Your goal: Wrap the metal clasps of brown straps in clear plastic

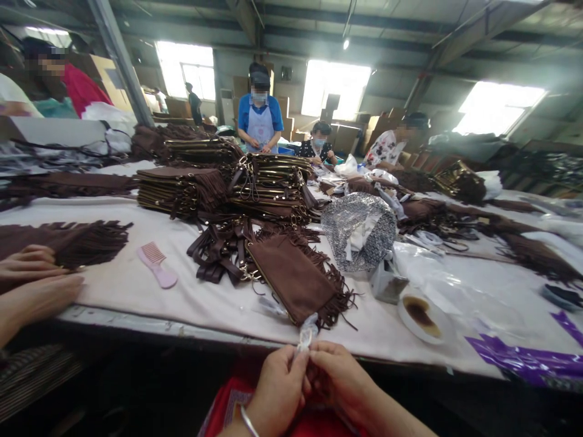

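My left hand (281,383) and my right hand (339,371) meet at the table's front edge, fingers pinched. Between their fingertips is a small piece of crumpled clear plastic wrap (308,329); what it covers, if anything, I cannot make out. Its top overlaps the lower corner of a brown fringed pouch (295,276), which lies flat with its zip edge to the left. Just behind the pouch is a heap of dark brown straps (223,252) with metal clasps. A pink comb (157,264) rests to the left on the white cloth.
Stacked brown pouches (271,188) rise behind. To the right are a silver mesh-like wrapping (359,227), a metal box (388,282), a tape roll (421,315) and purple plastic (528,358). At left, a co-worker's hands (39,282) touch a fringed piece (86,240). Several people work beyond.
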A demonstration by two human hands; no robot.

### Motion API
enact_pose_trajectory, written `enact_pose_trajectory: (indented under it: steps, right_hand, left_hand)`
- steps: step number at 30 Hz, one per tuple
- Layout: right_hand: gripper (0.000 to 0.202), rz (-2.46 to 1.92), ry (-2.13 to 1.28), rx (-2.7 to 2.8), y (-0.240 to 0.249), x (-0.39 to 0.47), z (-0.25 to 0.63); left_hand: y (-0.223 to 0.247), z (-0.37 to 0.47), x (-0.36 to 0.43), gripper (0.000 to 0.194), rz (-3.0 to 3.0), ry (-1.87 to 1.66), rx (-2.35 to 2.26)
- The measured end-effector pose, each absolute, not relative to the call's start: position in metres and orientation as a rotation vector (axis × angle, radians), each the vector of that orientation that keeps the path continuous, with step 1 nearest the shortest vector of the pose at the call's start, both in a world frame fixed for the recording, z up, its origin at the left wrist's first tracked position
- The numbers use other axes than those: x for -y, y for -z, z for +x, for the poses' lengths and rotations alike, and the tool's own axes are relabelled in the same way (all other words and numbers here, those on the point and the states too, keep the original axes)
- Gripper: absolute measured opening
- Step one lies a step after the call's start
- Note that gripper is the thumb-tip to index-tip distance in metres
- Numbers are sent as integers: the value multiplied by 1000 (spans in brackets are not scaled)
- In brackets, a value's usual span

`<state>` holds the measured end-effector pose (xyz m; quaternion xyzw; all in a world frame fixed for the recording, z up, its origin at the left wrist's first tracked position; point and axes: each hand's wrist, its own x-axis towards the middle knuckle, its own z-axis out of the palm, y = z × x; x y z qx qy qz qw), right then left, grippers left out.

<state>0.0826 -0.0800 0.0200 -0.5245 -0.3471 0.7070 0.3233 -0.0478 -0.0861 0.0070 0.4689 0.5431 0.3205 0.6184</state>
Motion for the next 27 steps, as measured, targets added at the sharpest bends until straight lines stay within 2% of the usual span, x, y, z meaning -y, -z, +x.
enact_pose_trajectory:
  steps: [2, 5, 7, 10, 13, 22, 27]
  right_hand:
    - [30, -1218, -1909, 658, -19, 89, 83]
    - [35, -1205, -1882, 483, -16, 95, 85]
    - [36, -1216, -1879, 453, -14, 96, 87]
    - [35, -1208, -1844, 466, -7, 96, 89]
    - [35, -1189, -1836, 514, 2, 97, 90]
    - [37, -1182, -1863, 543, -1, 98, 90]
    - [42, -1239, -1814, 529, 4, 100, 86]
  left_hand:
    - [-11, -52, 87, 28, 1371, -735, -1257]
    - [-23, -59, 86, 13, 1692, -700, -1259]
    - [-28, -62, 83, 16, 1608, -699, -1254]
    - [-22, -62, 76, 32, 1081, -765, -1187]
    - [-11, -56, 70, 38, 756, -730, -1076]
    - [3, -40, 69, 22, 520, -799, -1032]
    - [10, -37, 79, 22, 521, -873, -1147]
